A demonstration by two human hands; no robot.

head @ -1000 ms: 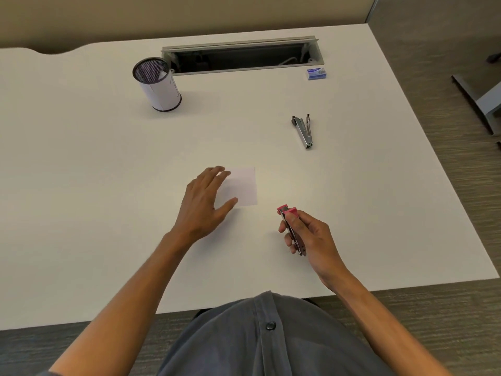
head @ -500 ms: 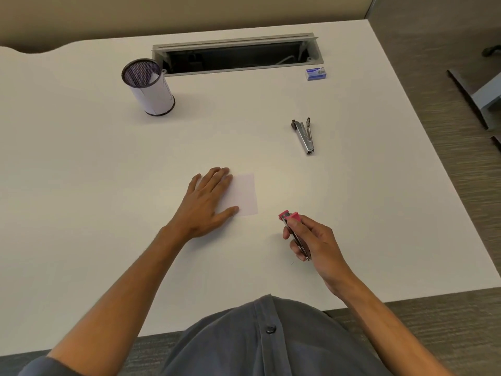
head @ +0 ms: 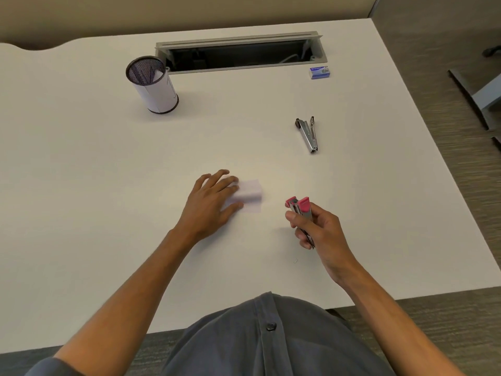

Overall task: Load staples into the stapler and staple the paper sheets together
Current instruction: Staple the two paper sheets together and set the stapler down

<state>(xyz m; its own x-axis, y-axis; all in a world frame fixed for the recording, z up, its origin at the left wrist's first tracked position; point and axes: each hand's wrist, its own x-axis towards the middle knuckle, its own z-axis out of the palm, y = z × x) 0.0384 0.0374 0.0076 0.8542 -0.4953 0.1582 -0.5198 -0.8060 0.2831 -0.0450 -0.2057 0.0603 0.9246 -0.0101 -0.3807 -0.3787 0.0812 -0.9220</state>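
Note:
A small stack of white paper sheets [head: 250,198] lies at the middle of the white desk [head: 81,185], blurred and bent upward at its right part. My left hand [head: 211,204] covers the sheets' left side, fingers on top and thumb at the near edge, pinching them. To the right, my right hand [head: 317,232] grips a pink and metal stapler [head: 299,210] just above the desk, its pink head pointing away from me. A small blue staple box [head: 320,72] sits at the back right.
A bare metal stapler [head: 307,134] lies beyond my right hand. A mesh pen cup [head: 151,84] stands at the back left, beside an open cable slot [head: 241,54]. The desk's right edge drops to carpet, where a chair base [head: 482,99] shows.
My left hand went from lying flat on the sheets to curling and pinching them, and the paper has bent up. My right hand kept the stapler and shifted only slightly.

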